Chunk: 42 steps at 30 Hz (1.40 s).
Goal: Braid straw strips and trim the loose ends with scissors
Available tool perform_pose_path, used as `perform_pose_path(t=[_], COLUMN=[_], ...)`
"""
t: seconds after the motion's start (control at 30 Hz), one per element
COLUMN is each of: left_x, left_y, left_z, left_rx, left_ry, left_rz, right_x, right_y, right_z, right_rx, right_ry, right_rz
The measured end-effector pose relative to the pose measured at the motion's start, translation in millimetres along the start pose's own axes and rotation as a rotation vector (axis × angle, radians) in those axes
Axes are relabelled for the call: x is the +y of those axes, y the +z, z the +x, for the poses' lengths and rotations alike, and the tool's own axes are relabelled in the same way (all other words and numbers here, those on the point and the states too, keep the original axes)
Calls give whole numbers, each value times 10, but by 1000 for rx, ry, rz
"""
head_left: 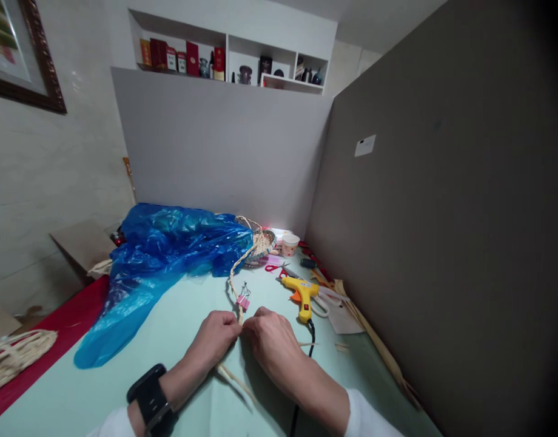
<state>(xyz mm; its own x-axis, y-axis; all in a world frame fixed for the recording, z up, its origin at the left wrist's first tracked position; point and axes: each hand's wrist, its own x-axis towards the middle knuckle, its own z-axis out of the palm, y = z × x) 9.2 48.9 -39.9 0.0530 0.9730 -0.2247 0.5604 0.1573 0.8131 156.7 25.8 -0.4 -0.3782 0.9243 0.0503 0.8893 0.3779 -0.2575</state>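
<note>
Straw braid [234, 280], pinched by both my left hand [216, 337] and right hand [270, 340] just short of the pink clip [243, 301], may unravel if my fingers slacken.

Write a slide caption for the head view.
The left hand and right hand pinch a straw braid near a pink binder clip and yellow glue gun.

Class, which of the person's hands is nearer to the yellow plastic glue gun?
Right. The right hand sits just left of the yellow plastic glue gun, nearer the person; the left hand lies farther left, past the right hand. Both pinch the pale straw braid.
</note>
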Motion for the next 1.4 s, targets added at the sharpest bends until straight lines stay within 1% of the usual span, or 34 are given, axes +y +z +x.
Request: perform_pose_path(t=[0.13,0.23,0.33,0.47,0.53,0.6,0.67,0.77,0.8,0.83,0.9,0.97,1.03,1.13,1.2,1.3,1.4], left_x=[-7,-12,-25,-32,-28,-22,-12,10,19,25,30,23,16,46,96,166,168], left_y=[7,0,-28,-90,-114,-132,-147,-175,-184,-192,-202,-202,-199,-194,-187,-153,-96], left_z=[-18,-41,-81,-135,-141,-137,-140,-177,-194,-210,-230,-229,-219,-231,-261,-294,-311], left_rx=[2,-14,-52,-117,-145,-163,-172,-182,-186,-190,-204,-221,-238,-237,-207,-114,-6], left_ry=[10,5,-1,12,14,14,15,15,15,15,19,28,37,52,69,101,133], left_rz=[-54,-117,-189,-260,-284,-306,-327,-346,-348,-347,-338,-318,-289,-215,-141,1,161], right_x=[-97,-191,-301,-418,-421,-367,-257,-46,15,64,117,121,110,125,164,237,279], right_y=[-86,-89,14,195,213,150,25,-146,-171,-173,-118,-16,80,154,170,215,295], right_z=[-79,-155,-231,-292,-289,-256,-193,-60,-17,21,77,113,140,168,179,201,207], right_rx=[-1,-9,-25,-36,-41,-40,-17,76,93,75,-2,-76,-103,-74,-43,3,43], right_ry=[-5,-17,-66,-196,-230,-232,-196,-31,-2,1,-11,-6,22,42,34,23,20], right_rz=[-99,-144,-164,-156,-124,-66,21,167,219,279,408,525,607,669,694,719,733])
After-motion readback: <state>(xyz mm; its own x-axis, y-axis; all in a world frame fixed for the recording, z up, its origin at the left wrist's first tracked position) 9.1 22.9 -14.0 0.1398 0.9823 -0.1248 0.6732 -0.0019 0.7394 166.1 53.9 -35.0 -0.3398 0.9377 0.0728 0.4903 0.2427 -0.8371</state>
